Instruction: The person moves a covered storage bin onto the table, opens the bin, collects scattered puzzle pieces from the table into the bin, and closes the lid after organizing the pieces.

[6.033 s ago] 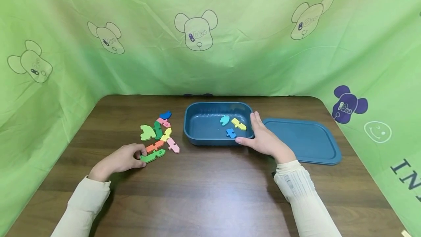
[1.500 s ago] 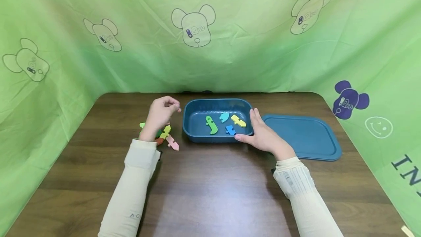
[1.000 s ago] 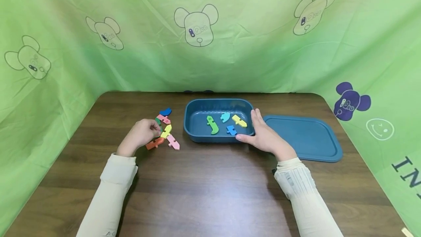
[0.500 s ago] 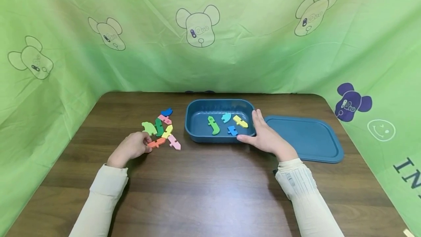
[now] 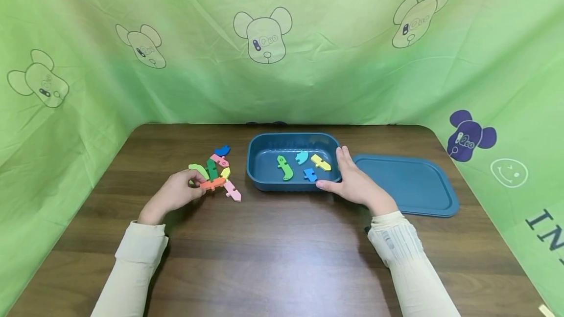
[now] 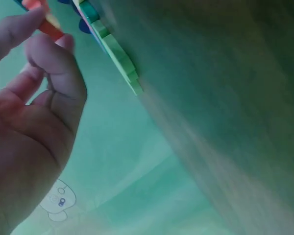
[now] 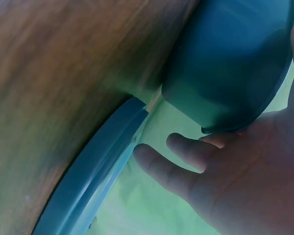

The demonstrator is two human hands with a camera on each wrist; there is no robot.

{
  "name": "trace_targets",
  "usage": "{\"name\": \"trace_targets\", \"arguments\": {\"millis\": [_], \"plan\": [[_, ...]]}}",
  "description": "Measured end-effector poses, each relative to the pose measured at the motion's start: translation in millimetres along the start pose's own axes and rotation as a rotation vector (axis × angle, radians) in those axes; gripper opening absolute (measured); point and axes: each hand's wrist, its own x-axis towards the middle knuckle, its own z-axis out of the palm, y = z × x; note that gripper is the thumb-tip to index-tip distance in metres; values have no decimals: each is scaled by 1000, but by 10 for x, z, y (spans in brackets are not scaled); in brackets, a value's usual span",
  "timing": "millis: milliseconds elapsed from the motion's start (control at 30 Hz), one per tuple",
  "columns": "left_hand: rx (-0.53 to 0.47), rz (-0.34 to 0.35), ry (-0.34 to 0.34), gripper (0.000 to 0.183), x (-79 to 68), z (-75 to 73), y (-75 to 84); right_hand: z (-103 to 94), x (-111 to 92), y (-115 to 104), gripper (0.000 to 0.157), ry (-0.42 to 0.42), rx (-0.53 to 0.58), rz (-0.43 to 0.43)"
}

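Observation:
My left hand (image 5: 173,192) pinches an orange puzzle piece (image 5: 213,184) between thumb and fingertips, its far end overlapping the neighbouring pieces. In the left wrist view the orange piece (image 6: 50,30) shows at the fingertips. Around it lie a light green piece (image 5: 198,168), a dark green piece (image 5: 212,169), a yellow piece (image 5: 225,173) and a pink piece (image 5: 232,192). My right hand (image 5: 359,186) rests with extended fingers against the right end of a blue box (image 5: 282,187). Inside the box are a green crocodile-like piece (image 5: 284,167), a turquoise one (image 5: 301,157) and others.
A blue lid (image 5: 407,185) lies flat on the wooden table (image 5: 273,253), right of the box and partly behind the right hand. Another pink piece (image 5: 220,160) and a dark blue piece (image 5: 222,150) lie farther back. A green printed cloth (image 5: 308,87) surrounds the table.
The green crocodile-like piece went from the table into the box. My left hand came back to the pile, took the orange piece and shifted it slightly up and right. The right hand stayed put.

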Motion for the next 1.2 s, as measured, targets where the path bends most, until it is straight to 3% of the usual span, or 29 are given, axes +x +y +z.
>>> {"name": "trace_targets", "arguments": {"millis": [233,633,900,1200], "plan": [[-33,56,65,17,40,-21,86,3,5,4,122,2,0,1],[-73,111,38,20,261,-28,417,14,10,19,119,9,8,0],[-85,146,26,12,415,-9,638,28,26,26,121,13,4,-3],[-59,191,5,13,600,13,896,42,6,15,120,16,4,-5]]}}
